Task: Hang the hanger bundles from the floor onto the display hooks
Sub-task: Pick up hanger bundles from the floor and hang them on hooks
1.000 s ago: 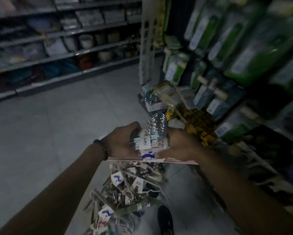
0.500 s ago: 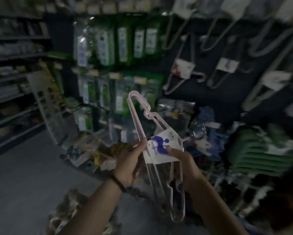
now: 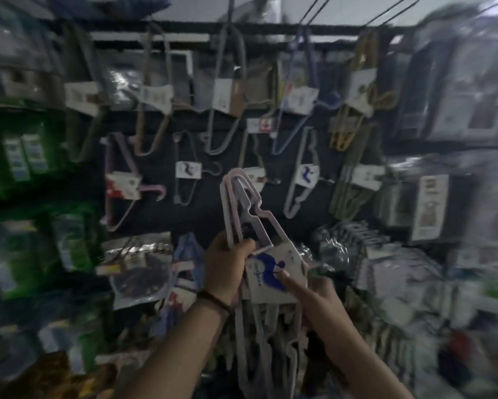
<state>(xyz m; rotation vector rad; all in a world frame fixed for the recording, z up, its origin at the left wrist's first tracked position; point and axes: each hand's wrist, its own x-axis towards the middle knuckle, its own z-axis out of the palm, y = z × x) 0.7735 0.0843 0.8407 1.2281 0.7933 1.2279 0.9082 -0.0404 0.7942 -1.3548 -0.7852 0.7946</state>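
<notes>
I hold a pale pink hanger bundle [image 3: 252, 214] upright in front of the display wall, its white card with a blue logo facing me. My left hand [image 3: 227, 269] grips the bundle's left edge just above the card. My right hand [image 3: 314, 295] holds the card's lower right side, thumb lying across the blue logo. The bundle's upper tip reaches up toward the lower row of display hooks [image 3: 273, 181], where other hanger bundles [image 3: 302, 180] hang. The picture is blurred.
A dark panel carries two rows of hanging hanger packs, pink [image 3: 121, 185] at left, olive [image 3: 348, 191] at right. Green packaged goods [image 3: 17, 159] fill the left shelves. Bagged and boxed items [image 3: 386, 254] crowd the shelf below the panel.
My view swung up from the floor pile to the display wall. The bundle rose with both hands and now stands in front of the lower hooks.
</notes>
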